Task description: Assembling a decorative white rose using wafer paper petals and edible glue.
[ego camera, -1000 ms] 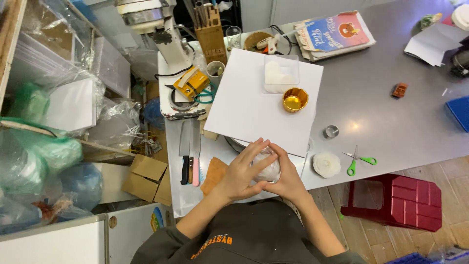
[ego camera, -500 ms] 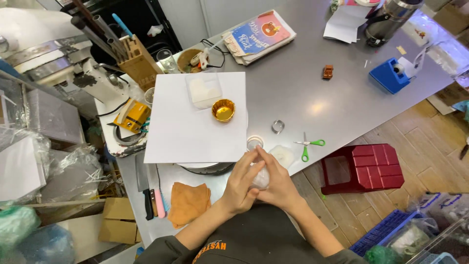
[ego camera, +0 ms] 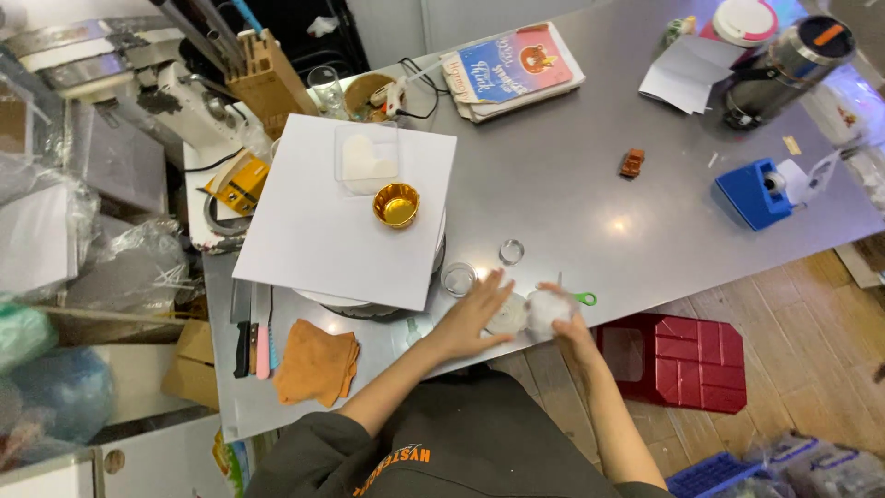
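White round lump [ego camera: 550, 310] is gripped by right hand [ego camera: 564, 318] at the steel worktop [ego camera: 572, 184] edge. Flat white disc [ego camera: 508, 314] lies at its 9 o'clock, touched by the spread, flat left hand [ego camera: 470, 318]. White board [ego camera: 350, 212] sits at 10 o'clock; red stool [ego camera: 682, 360] on wood floor [ego camera: 811, 323] at 4.

Both hands are side by side: left [ego camera: 475, 318] spread flat, right [ego camera: 560, 312] curled.
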